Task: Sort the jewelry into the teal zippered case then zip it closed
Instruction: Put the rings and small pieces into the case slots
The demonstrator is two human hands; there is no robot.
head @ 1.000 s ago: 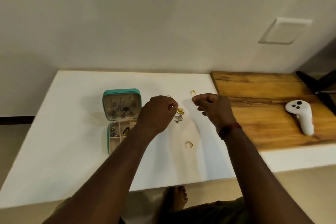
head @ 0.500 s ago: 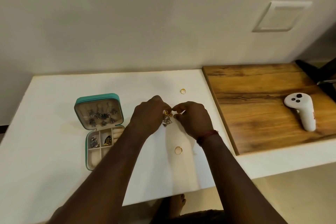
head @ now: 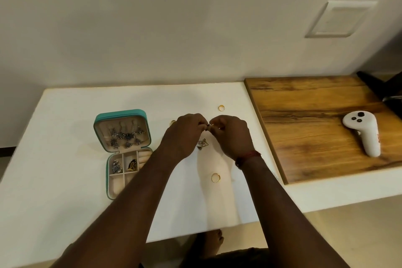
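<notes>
Left hand (head: pixel 185 135) and right hand (head: pixel 230 135) meet fingertip to fingertip, pinching one small jewelry piece (head: pixel 209 125) above the worktop (head: pixel 65 159), beside the open teal case (head: pixel 121 150).

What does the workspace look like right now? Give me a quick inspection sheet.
Surface: white table, wooden board at right.
Job's things: teal case open, jewelry in lid and tray; two gold rings and a silver piece loose on the table.
Clutter: white controller on the board.
Hands: left hand and right hand pinch a small piece together.
Cables: nothing seen.
Surroundings: plain wall, wall plate.
</notes>
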